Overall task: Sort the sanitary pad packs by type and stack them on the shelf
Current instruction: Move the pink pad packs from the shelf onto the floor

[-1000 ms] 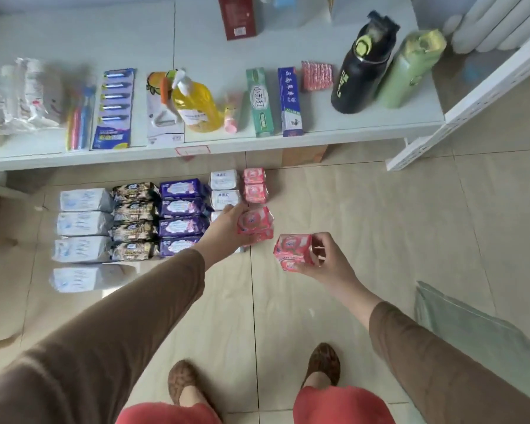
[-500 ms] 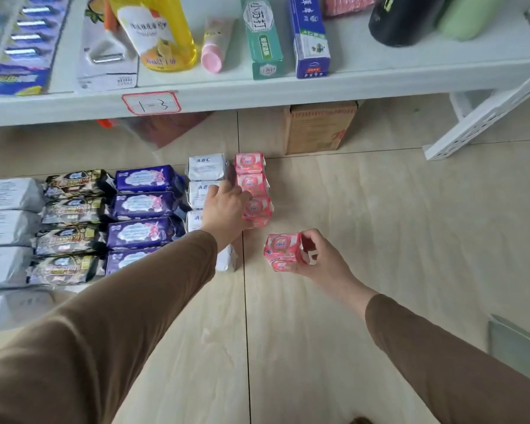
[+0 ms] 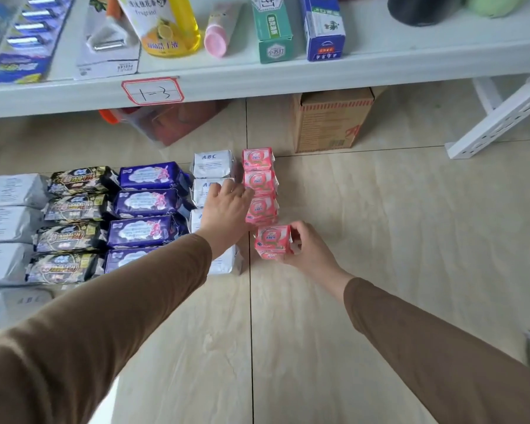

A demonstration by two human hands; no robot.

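**padfan22:** Looking down at rows of pad packs on the tiled floor point(image 3: 380, 240), sorted by type. Far left, the white packs point(image 3: 10, 191), then the black-and-gold packs point(image 3: 74, 215), the purple packs point(image 3: 147, 203), the white ABC packs point(image 3: 212, 163), and last a column of three pink packs point(image 3: 259, 185) running front to back.

**shelfnerd:** And the hands?

**padfan22:** Left hand point(image 3: 227, 209) flat-ish, fingers point(image 3: 218, 191) spread and fairly straight, resting over the ABC column with the edge just against the pink column. Not gripping anything. Right hand point(image 3: 309, 252) curled round a fourth pink pack point(image 3: 273, 241), thumb on top, other fingers wrapped on the right side. Sits just in front of the third pink one, touching or nearly so, can't tell which. Can't tell if it's down on the floor either.

**shelfnerd:** Anything on the shelf?

**padfan22:** White shelf point(image 3: 288, 84) above, tagged "1-3", with a yellow soap bottle point(image 3: 166, 26), pink tube point(image 3: 219, 35), green box point(image 3: 273, 29) and blue box point(image 3: 323, 26). Cardboard box point(image 3: 331, 120) underneath.
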